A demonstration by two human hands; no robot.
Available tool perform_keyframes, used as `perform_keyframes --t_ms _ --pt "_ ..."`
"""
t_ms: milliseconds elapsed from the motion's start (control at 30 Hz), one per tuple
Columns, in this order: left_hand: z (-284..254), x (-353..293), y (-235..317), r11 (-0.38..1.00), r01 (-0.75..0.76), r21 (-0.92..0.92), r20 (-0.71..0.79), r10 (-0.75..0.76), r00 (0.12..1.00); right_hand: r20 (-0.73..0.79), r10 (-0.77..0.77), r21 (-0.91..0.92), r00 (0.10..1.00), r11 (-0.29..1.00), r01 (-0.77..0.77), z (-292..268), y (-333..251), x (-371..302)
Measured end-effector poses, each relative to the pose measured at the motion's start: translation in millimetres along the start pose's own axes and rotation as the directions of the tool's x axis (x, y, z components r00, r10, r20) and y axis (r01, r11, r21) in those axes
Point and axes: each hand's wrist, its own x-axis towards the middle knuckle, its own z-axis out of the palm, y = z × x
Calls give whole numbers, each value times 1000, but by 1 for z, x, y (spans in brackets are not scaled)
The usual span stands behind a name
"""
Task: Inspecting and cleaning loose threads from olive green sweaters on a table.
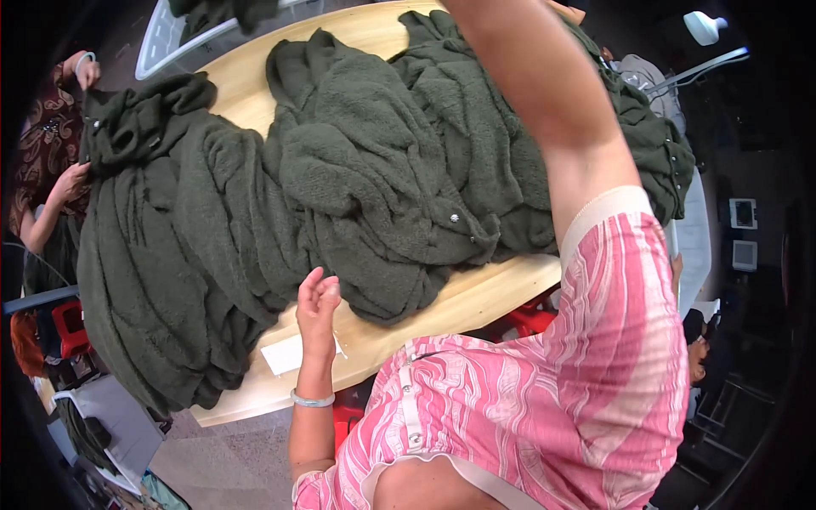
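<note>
My left hand (318, 297) hovers by the near edge of the dark green knit garments, its fingers loosely bent and apart, with nothing visible in them. A pale bangle (312, 399) circles that wrist. My right arm (535, 76) reaches far across the table and leaves the picture at the top, so the right hand is hidden. Piled in front of me are dark green fuzzy cardigans (357, 170). A shiny button (454, 218) shows on one. Next to my left wrist, a white sheet of paper (282, 355) lies on the wooden table (399, 330).
At the left, another person's hands (75, 180) hold a green garment's edge. A whitish plastic bin (161, 51) stands beyond the table, with dark green cloth (225, 12) over it. A lamp (705, 28) is at the far right. Red stools (70, 327) stand around the table.
</note>
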Motion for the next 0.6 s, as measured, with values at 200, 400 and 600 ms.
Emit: perform_keyframes --t_ms 200,400,600 --pt "48 -3 -6 933 -250 260 293 171 941 229 666 -678 709 632 -375 -42 64 -241" --pt "112 27 -16 979 -87 186 403 4 915 -51 793 -813 607 320 -486 -52 3 -456" --pt "163 53 -82 913 -20 408 220 -77 973 68 770 -598 635 541 -592 -10 -53 -470"
